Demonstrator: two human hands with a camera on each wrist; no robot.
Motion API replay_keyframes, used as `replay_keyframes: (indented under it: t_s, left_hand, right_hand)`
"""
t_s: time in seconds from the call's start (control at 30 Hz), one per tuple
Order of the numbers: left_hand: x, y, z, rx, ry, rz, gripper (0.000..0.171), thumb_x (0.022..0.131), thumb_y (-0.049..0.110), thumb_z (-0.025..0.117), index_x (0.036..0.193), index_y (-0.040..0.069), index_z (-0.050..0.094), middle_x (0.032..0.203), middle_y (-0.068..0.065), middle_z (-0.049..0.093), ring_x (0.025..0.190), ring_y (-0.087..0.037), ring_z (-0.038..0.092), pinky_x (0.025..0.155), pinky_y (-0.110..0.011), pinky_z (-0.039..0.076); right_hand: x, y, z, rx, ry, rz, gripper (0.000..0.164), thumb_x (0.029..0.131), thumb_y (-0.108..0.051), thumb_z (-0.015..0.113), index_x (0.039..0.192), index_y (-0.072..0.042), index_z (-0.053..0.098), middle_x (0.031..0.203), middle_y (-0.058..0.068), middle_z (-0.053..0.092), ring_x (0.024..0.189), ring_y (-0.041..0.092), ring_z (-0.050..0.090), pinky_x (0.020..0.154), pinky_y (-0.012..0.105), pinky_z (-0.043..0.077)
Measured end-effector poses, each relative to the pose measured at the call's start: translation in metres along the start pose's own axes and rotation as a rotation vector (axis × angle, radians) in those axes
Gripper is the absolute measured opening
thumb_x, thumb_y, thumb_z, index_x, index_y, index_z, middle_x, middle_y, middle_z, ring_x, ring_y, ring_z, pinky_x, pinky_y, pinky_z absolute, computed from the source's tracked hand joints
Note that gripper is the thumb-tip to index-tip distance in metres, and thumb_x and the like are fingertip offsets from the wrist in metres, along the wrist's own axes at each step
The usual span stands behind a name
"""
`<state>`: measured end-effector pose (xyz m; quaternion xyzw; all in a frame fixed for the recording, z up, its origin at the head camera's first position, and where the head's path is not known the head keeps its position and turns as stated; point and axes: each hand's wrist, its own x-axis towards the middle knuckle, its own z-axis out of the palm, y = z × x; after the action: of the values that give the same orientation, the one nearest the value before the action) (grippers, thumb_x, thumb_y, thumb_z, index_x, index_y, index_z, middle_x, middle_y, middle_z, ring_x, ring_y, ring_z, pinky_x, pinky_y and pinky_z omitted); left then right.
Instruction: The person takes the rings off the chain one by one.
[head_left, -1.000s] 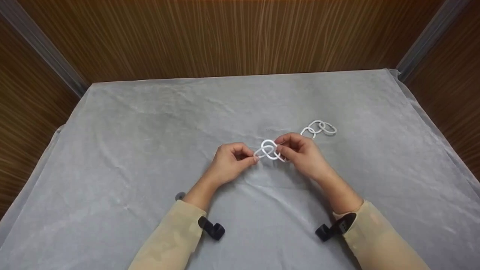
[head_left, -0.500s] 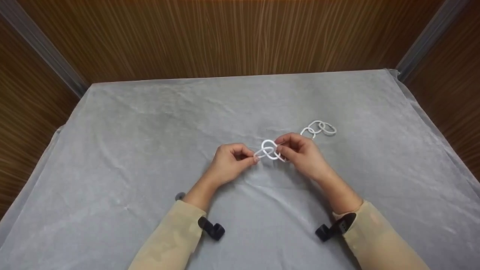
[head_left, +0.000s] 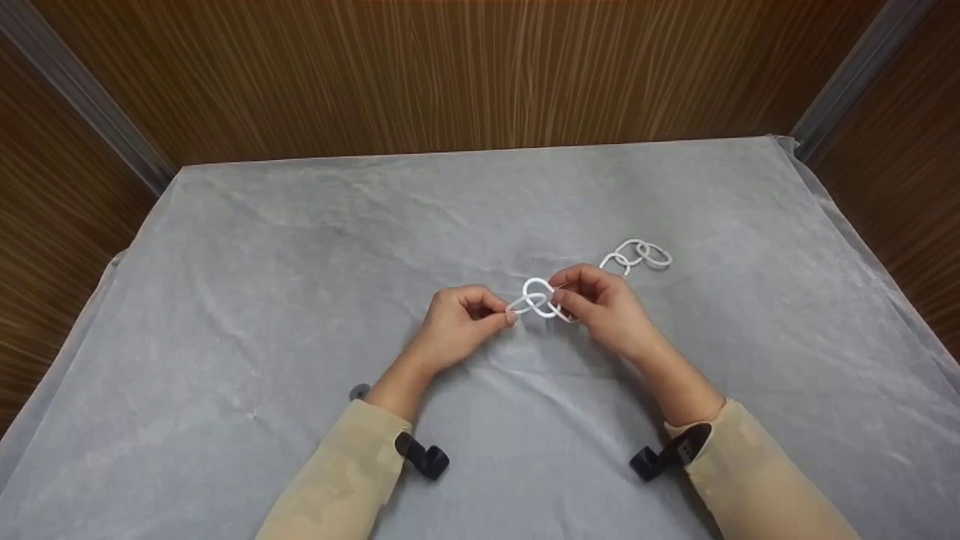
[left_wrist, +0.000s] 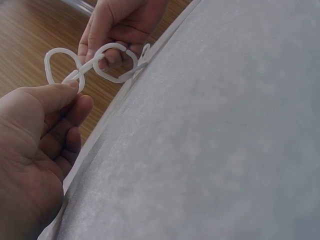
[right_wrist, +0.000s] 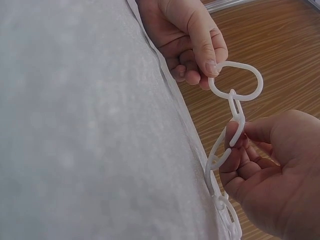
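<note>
A white plastic chain of oval links runs between both hands above the cloth. My left hand (head_left: 461,326) pinches the end link (right_wrist: 261,82) between thumb and fingertips. That link passes through a second link (head_left: 537,281), which my right hand (head_left: 609,309) pinches at its right side. In the left wrist view, a further link (left_wrist: 97,70) beside the right hand shows a small gap in its ring. Beyond the right hand, the rest of the chain (head_left: 621,259) lies on the cloth as several joined links. The right fingers hide part of the chain.
A wrinkled grey cloth (head_left: 300,262) covers the table. Wood-grain panels (head_left: 480,75) stand behind it and at both sides. Each wrist carries a black camera mount, one on the left (head_left: 424,456) and one on the right (head_left: 671,454).
Almost nothing differs. The link in my left hand has tilted slightly and looks narrower from above; both hands keep their hold and place.
</note>
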<state>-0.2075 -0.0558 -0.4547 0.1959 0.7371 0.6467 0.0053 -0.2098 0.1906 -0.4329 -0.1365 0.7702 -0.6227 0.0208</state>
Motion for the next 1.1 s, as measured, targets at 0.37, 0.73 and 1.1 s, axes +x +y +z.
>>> replay_keyframes:
  t_s: [0.37,0.73,1.1]
  left_hand:
    - [-0.0001,0.0008,-0.0002,-0.003,-0.003,0.005,0.008,0.088,0.004,0.087,0.085,0.003,0.079,0.084,-0.004,0.077,0.071,-0.010,0.065,0.065,-0.022,0.052]
    - [-0.0001,0.0000,0.0005,-0.017,0.000,0.006,0.008,0.088,0.003,0.086,0.085,0.002,0.079,0.084,-0.005,0.077,0.072,-0.010,0.066,0.066,-0.022,0.052]
    - [-0.0009,0.0013,0.0001,-0.013,0.005,0.006,0.009,0.089,0.004,0.086,0.085,0.003,0.079,0.084,-0.004,0.077,0.073,-0.012,0.068,0.066,-0.022,0.053]
  right_hand:
    - [0.0009,0.0011,-0.0004,-0.008,0.006,-0.006,0.014,0.098,0.007,0.067,0.111,0.009,0.070,0.087,0.013,0.068,0.071,0.010,0.060,0.064,0.020,0.050]
    - [0.0005,0.0010,-0.0004,-0.007,0.010,0.003,0.014,0.098,0.008,0.066,0.111,0.010,0.069,0.086,0.013,0.068,0.071,0.009,0.060,0.065,0.020,0.050]
    - [0.0013,0.0012,-0.0001,0.009,0.013,0.011,0.015,0.097,0.009,0.065,0.112,0.011,0.069,0.088,0.015,0.069,0.072,0.009,0.062,0.065,0.020,0.051]
